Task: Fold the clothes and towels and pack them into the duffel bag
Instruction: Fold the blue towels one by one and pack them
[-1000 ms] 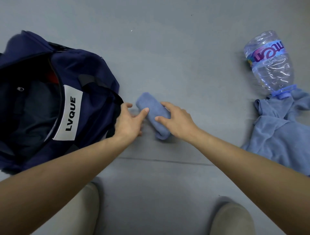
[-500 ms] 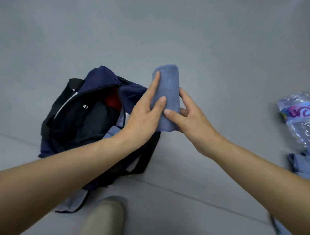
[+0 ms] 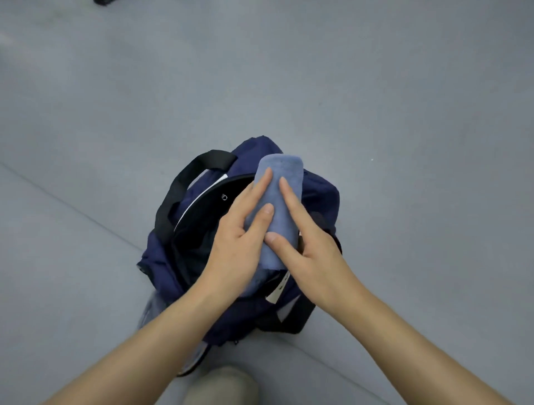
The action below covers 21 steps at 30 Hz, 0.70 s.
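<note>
Most fingers of the left hand (image 3: 237,240) and right hand (image 3: 309,251) lie out of sight behind the rolled towel (image 3: 278,208) they hold. The duffel bag (image 3: 320,190) gapes too dark to show its contents. Its white label (image 3: 278,292) is mostly covered, the print unreadable. A blurred grey cloth (image 3: 148,306) pokes out beside the bag. The bottom edge cuts both forearms and a beige shape (image 3: 222,386); the top edge cuts a dark object (image 3: 101,1).

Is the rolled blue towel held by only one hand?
No, the left hand and the right hand both hold the rolled blue towel over the open duffel bag.
</note>
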Available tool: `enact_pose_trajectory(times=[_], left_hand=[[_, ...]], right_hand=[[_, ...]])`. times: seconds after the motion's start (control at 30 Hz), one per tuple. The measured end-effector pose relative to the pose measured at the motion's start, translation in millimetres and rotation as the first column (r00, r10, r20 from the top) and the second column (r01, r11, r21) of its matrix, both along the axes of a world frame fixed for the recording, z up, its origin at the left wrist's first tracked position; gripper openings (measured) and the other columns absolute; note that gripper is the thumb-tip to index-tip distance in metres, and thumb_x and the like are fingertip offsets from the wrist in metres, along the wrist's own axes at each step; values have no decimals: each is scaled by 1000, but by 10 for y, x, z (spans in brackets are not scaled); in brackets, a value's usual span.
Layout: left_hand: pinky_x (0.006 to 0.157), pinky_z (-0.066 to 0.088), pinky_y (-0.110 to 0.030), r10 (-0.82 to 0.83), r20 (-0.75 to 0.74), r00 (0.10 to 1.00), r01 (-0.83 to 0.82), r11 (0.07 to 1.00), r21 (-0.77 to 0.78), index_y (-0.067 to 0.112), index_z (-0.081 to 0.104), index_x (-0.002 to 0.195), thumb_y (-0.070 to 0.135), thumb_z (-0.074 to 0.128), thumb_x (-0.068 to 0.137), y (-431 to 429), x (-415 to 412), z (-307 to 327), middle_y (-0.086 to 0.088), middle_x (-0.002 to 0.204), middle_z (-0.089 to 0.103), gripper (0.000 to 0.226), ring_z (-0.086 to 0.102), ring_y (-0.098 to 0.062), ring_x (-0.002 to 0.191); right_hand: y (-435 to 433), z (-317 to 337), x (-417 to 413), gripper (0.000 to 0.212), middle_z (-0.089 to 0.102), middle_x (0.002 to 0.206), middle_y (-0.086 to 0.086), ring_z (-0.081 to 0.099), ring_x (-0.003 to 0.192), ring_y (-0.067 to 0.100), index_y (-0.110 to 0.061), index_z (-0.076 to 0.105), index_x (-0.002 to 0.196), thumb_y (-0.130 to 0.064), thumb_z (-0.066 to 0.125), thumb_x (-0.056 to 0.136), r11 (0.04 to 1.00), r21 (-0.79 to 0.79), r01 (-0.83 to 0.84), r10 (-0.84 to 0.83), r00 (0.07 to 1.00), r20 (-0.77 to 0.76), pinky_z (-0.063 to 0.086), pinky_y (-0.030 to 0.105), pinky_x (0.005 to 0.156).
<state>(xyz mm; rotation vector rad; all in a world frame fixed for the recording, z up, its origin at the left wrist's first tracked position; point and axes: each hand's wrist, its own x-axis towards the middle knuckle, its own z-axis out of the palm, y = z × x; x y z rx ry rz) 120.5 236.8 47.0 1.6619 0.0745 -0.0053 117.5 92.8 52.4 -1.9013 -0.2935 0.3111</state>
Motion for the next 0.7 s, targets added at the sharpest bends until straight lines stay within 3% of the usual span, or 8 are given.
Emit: enact_pose_trajectory(times=[0.1, 0.17, 0.33, 0.4, 0.47, 0.53, 0.6, 0.7], left_hand=[[114, 41, -38, -46, -19, 999, 47, 998, 33, 40, 52, 142, 17, 52, 104, 185, 18, -2, 15, 151, 48, 45, 46, -4, 137], [117, 38, -34, -76, -31, 997, 78, 994, 70, 42, 50, 143, 18, 53, 103, 275, 34, 3, 19, 151, 46, 46, 42, 1, 139], [121, 29, -32, -118, -65, 991, 127, 980, 157, 47, 46, 145, 18, 55, 102, 484, 33, -167, 19, 156, 38, 52, 30, 5, 144], [120, 25, -23, -141, -68, 988, 152, 969, 196, 43, 44, 147, 17, 55, 103, 558, -3, -303, 18, 158, 33, 52, 24, 8, 145], [118, 23, -17, -180, -78, 981, 194, 948, 254, 42, 43, 148, 19, 55, 103, 620, -61, -475, 17, 160, 28, 52, 21, 9, 145], [121, 22, -24, -206, -96, 974, 226, 924, 309, 47, 43, 147, 27, 55, 103, 673, -113, -663, 15, 162, 25, 50, 20, 6, 147], [123, 22, -31, -200, -120, 972, 230, 913, 338, 51, 42, 145, 32, 55, 101, 710, -129, -801, 12, 162, 24, 50, 20, 3, 148], [124, 22, -33, -209, -142, 968, 246, 905, 347, 53, 42, 144, 31, 55, 101, 699, -66, -868, 11, 162, 24, 50, 21, -1, 149]], right_hand=[[142, -57, 8, 74, 64, 93, -24, 62, 80, -5, -71, 3, 143, -38, 53, 101, 997, -81, -6, 7, 1000, 6, 46, 15, 71], [196, -86, 32, 75, 62, 87, -21, 61, 75, -3, -70, -2, 144, -41, 52, 101, 992, -123, -3, 4, 1000, 9, 43, 14, 66], [285, -182, 21, 74, 51, 83, -23, 51, 86, 4, -56, -9, 152, -46, 44, 102, 918, -390, -65, 110, 990, 92, 40, 20, 73], [271, -268, -10, 64, 58, 103, -20, 49, 103, 11, -39, 10, 159, -45, 40, 102, 850, -527, 22, 146, 950, 275, 45, 27, 82], [214, -396, -60, 58, 54, 143, 4, 44, 132, 26, -26, 34, 155, -44, 41, 101, 747, -641, 176, 144, 898, 416, 48, 44, 98], [181, -479, -86, 57, 25, 163, 17, 19, 151, 35, -27, 39, 153, -46, 43, 99, 676, -703, 220, 133, 902, 410, 33, 54, 112], [156, -552, -88, 58, 7, 167, 17, 0, 154, 36, -29, 37, 154, -46, 46, 99, 656, -718, 232, 90, 921, 380, 18, 57, 120], [144, -550, -27, 62, -6, 167, 15, -8, 154, 35, -29, 32, 156, -47, 50, 100, 636, -742, 214, -35, 968, 249, 12, 55, 122]])
